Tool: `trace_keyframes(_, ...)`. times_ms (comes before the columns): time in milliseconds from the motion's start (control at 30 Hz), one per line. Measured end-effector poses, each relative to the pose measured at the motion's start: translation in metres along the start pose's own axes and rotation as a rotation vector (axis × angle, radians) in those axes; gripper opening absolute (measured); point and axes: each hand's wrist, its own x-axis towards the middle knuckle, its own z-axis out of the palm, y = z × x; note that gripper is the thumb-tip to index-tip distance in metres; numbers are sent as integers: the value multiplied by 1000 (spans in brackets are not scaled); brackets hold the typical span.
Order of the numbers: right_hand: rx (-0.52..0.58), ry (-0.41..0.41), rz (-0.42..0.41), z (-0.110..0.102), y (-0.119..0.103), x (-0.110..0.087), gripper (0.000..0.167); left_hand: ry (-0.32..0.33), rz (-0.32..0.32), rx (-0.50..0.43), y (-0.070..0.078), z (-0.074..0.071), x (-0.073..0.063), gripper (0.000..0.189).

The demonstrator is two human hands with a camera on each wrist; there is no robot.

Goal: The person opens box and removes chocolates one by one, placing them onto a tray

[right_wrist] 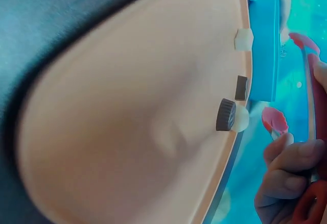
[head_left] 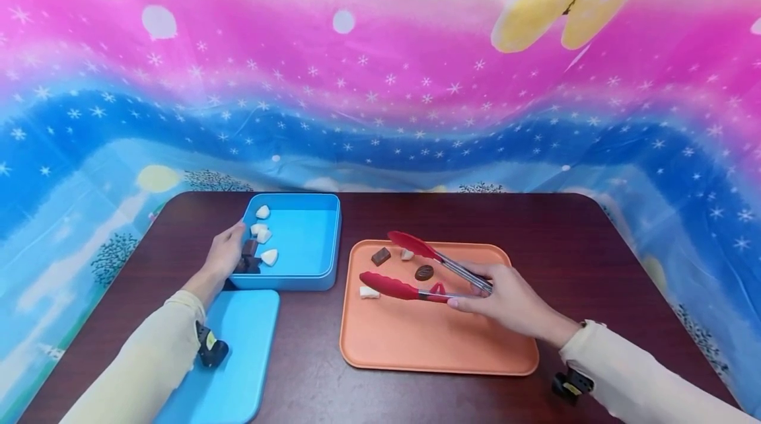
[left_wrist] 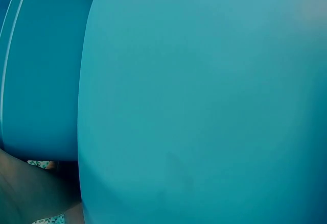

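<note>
My right hand [head_left: 514, 298] grips metal tongs [head_left: 458, 270] with red tips, their arms spread apart over the orange tray [head_left: 440, 351]. Nothing is pinched between the tips. On the tray, around and beneath them, lie a square brown chocolate [head_left: 380, 256], a ridged oval chocolate [head_left: 424, 273], a white piece [head_left: 369, 292] at the left and another white piece [head_left: 407, 255] partly behind the upper tip. At the left, my left hand [head_left: 224, 253] holds the side wall of the blue box [head_left: 306, 239]. Inside the box are several white chunks [head_left: 269, 257] and dark chocolate pieces [head_left: 250, 249] along its left side.
A flat blue lid [head_left: 238, 351] lies in front of the box, partly under my left forearm. The dark brown table [head_left: 309, 358] ends at a printed cloth backdrop [head_left: 380, 127] at the back and sides. The tray stands to the right of the box.
</note>
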Motion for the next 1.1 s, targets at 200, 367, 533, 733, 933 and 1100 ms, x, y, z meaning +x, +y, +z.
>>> trace_keyframes(200, -7, 39, -29, 11, -4, 11, 61, 2, -2, -19, -5, -1, -1, 67)
trace_keyframes(367, -31, 59, 15, 22, -13, 17, 67, 1, -15, -12, -9, 0, -3, 66)
trace_keyframes(533, -112, 72, -13, 26, -27, 26, 80, -1, 1, -16, -10, 0, -3, 65)
trace_keyframes(733, -163, 80, -60, 30, -44, 48, 85, 3, 17, -14, -9, -1, 1, 65)
trace_keyframes(933, -203, 93, -112, 37, -56, 68, 89, 8, 3, -11, -6, 0, 3, 66)
trace_keyframes(1100, -329, 124, -165, 44, -68, 82, 84, 12, 4, -18, -4, -1, 3, 67)
